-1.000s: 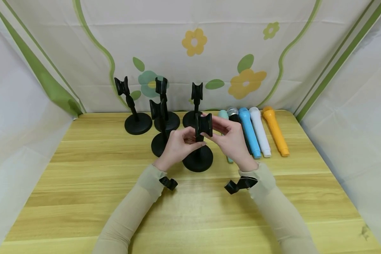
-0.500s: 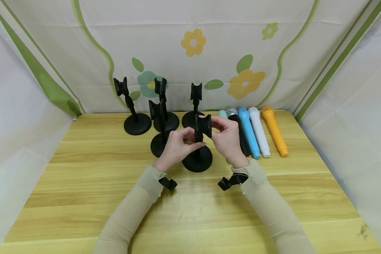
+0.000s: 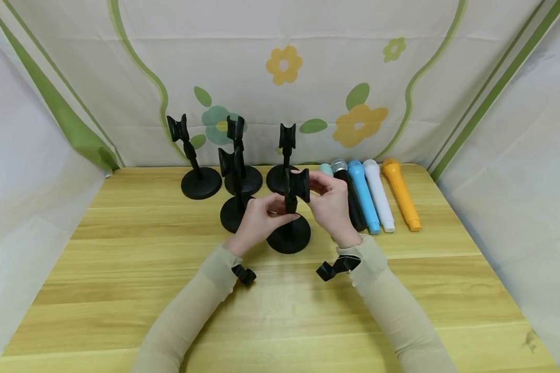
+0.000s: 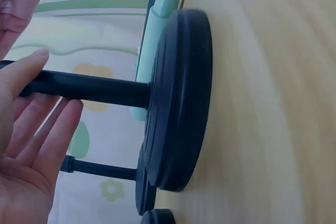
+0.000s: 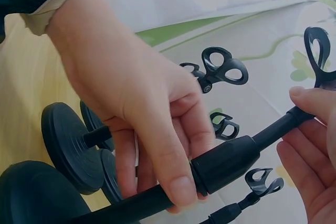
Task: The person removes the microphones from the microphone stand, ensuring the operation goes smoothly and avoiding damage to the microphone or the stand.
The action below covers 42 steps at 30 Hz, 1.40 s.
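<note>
A black tabletop microphone stand (image 3: 288, 235) stands upright before me on its round base (image 4: 181, 100). My left hand (image 3: 261, 220) pinches its pole (image 4: 94, 88) between thumb and fingers, below the thicker collar (image 5: 226, 163). Higher up, at the neck just under the clip (image 3: 300, 185), my right hand (image 3: 329, 202) grips with thumb and fingers, as the right wrist view shows. The clip hides some right fingertips in the head view. Close behind and to the left stand several more black stands, one of them (image 3: 233, 212) beside my left hand.
Microphones lie in a row at the right: mint (image 3: 325, 169), black (image 3: 352, 202), blue (image 3: 364, 197), white (image 3: 379, 194) and orange (image 3: 403, 197). My right hand partly covers the mint one. A flowered curtain (image 3: 242, 57) hangs behind the wooden table (image 3: 280, 321).
My right hand has shifted a little left and turned; its thumb has gone from the clip's front to out of sight behind it. My left hand keeps its hold on the pole.
</note>
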Each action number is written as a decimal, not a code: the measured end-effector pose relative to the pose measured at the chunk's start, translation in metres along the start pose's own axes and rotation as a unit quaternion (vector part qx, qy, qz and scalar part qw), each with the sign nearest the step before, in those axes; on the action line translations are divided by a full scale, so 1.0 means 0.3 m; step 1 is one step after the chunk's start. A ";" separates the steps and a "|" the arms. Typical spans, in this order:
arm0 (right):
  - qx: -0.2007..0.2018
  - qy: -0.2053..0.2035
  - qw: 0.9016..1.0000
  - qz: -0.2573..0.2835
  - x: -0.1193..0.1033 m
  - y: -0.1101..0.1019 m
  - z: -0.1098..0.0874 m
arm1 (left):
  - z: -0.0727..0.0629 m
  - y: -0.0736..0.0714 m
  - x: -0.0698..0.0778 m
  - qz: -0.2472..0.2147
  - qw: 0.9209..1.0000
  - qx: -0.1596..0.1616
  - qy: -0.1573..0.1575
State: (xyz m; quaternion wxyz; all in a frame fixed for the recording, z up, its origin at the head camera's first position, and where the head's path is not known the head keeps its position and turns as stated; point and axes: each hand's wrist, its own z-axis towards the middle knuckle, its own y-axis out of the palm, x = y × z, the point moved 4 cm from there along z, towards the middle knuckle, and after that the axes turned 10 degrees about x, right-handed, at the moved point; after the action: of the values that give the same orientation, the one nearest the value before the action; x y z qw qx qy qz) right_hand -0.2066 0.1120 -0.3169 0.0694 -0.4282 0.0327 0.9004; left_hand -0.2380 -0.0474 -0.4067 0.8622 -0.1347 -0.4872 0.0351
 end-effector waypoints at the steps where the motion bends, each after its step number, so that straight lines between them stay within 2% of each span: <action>1: -0.001 0.001 1.000 0.000 -0.008 0.001 0.000 | -0.004 0.001 -0.004 0.002 1.000 0.000 0.000; 13: 0.003 -0.017 1.000 0.005 -0.004 0.007 -0.008 | -0.013 0.003 -0.011 -0.006 1.000 0.010 -0.002; 21: 0.011 -0.022 1.000 0.019 0.006 0.008 -0.011 | -0.011 0.002 -0.013 0.007 1.000 0.012 -0.010; 28: 0.020 -0.041 0.999 0.008 0.008 0.007 -0.016 | -0.007 0.004 -0.008 -0.004 1.000 0.009 -0.009; 42: -0.009 -0.014 1.000 0.012 0.042 -0.002 -0.012 | -0.007 0.008 -0.014 -0.010 1.000 0.012 -0.017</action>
State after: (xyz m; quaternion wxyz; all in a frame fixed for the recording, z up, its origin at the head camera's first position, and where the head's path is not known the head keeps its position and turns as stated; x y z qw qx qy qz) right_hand -0.2117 0.1135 -0.3289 0.0555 -0.4159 0.0287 0.9072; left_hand -0.2383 -0.0461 -0.4118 0.8557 -0.1182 -0.5026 0.0345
